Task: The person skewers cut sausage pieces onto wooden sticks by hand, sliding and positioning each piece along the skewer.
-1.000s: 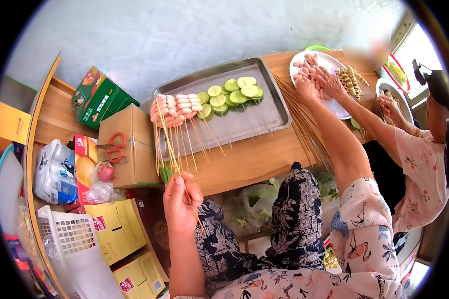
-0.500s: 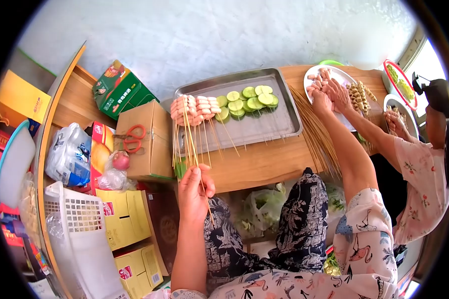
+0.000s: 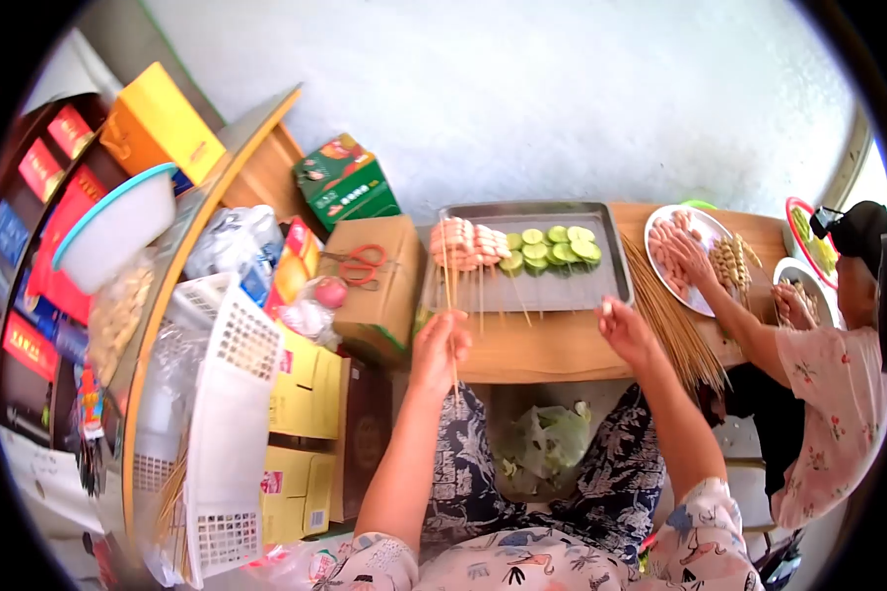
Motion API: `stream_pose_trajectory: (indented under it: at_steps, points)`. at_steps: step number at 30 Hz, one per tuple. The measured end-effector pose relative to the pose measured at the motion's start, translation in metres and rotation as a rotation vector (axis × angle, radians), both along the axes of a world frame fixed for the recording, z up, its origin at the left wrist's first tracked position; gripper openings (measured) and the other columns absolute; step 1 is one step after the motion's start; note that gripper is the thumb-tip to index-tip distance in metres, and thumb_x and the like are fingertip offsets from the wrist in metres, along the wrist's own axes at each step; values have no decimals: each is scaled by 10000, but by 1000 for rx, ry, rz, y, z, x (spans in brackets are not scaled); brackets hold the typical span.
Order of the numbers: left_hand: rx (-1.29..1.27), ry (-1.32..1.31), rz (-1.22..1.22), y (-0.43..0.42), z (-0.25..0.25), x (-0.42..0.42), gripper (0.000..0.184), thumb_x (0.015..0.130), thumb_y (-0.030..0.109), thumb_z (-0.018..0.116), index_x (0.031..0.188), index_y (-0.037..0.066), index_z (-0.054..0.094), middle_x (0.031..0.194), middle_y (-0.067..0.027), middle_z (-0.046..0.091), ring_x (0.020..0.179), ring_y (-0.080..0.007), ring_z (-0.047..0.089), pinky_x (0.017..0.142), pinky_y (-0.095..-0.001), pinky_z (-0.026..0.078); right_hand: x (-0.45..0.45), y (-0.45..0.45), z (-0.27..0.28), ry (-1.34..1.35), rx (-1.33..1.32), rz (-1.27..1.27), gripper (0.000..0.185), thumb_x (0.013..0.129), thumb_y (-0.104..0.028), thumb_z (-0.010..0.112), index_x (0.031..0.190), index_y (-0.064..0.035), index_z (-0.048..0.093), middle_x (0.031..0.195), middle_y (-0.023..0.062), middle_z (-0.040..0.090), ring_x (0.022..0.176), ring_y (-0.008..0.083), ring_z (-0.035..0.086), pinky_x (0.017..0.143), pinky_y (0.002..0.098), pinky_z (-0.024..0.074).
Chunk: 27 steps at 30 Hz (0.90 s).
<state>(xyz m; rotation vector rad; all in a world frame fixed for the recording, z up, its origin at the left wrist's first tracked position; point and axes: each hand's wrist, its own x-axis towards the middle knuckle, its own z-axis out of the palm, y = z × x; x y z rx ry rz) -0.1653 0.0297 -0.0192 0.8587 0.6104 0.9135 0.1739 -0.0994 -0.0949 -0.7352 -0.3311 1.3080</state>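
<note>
My left hand (image 3: 441, 347) is closed around thin wooden skewers (image 3: 450, 286), which point up toward the metal tray (image 3: 562, 295). Pink sausage pieces on sticks (image 3: 463, 243) lie at the tray's left end, beside green round slices on sticks (image 3: 552, 249). Over the table's front edge, my right hand (image 3: 626, 330) pinches a small pale pink piece (image 3: 607, 307). To its right a bundle of bare skewers (image 3: 672, 320) lies on the wooden table. A white plate (image 3: 700, 300) holds more pink pieces, with a co-worker's hand (image 3: 693, 261) over them.
A co-worker (image 3: 828, 394) sits at the right, near a bowl (image 3: 828, 307) and a red-rimmed basket (image 3: 808, 241). Left of the tray is a cardboard box (image 3: 375, 295) with red scissors (image 3: 363, 264). A white basket (image 3: 229, 433) and yellow boxes (image 3: 306, 389) stand lower left.
My right hand has left the plate and moved left with a small piece in its fingers. My left hand still holds skewers. The view has turned to the left.
</note>
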Motion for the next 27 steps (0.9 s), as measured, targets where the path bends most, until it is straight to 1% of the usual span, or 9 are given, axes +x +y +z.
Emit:
stream_pose_trajectory:
  at_steps: [2,4,6,10,12,16,19,23,27]
  points:
    - [-18,15,71,-2,1,-4,265,946,282,546,1008,30,599,660,-60,592,533,-109,505,476,-226,387,-33,-14,-17,129,24,55,140,894,-170,596,984,-63,585,893,25,612,865,150,607,675,247,513]
    - [-8,3,116,-14,-1,-4,257,952,273,530,1014,33,600,661,-55,597,516,-104,498,466,-222,390,-58,-26,-31,160,135,164,119,908,-168,575,968,-66,583,906,32,616,901,158,599,660,239,509]
    - [-8,80,40,-44,8,-4,258,961,274,514,1014,36,600,652,-51,595,509,-90,490,462,-215,386,-83,-43,-44,270,12,166,116,924,-177,552,957,-70,582,913,40,617,879,164,602,655,257,495]
    - [20,100,-145,-94,-6,-1,263,981,282,475,1010,52,600,647,-37,600,496,-73,474,457,-200,374,-114,-64,-31,256,-182,104,164,920,-223,580,966,-65,588,956,31,620,860,144,608,679,250,482]
    - [3,123,-196,-109,-18,0,244,984,233,455,1003,28,586,654,-63,603,495,-86,470,461,-199,359,-112,-66,-41,123,-164,133,169,929,-244,561,975,-84,587,983,17,630,862,137,628,695,266,482]
    - [7,125,-252,-126,-18,-5,235,981,218,453,1006,29,590,645,-54,598,502,-82,453,473,-200,345,-117,-68,-33,44,-229,109,169,926,-253,561,1000,-102,579,979,-3,633,891,138,639,700,267,477]
    - [-4,143,-266,-131,-19,-9,229,978,216,454,996,37,594,638,-42,590,500,-71,444,463,-198,330,-117,-65,-37,-68,-207,117,200,948,-208,512,1109,-90,523,909,6,629,892,173,650,673,287,471]
    - [-27,141,-294,-136,-24,-15,221,968,222,465,986,46,597,627,-25,580,490,-56,418,453,-190,307,-127,-65,-25,-126,-305,58,207,953,-199,506,1128,-87,506,908,8,629,887,173,650,658,279,465]
    - [-37,156,-287,-140,-28,-13,246,994,240,446,958,41,586,596,-37,583,445,-47,402,420,-196,309,-113,-67,-40,-163,-304,62,209,952,-202,516,1135,-101,502,940,7,631,897,180,646,656,281,459]
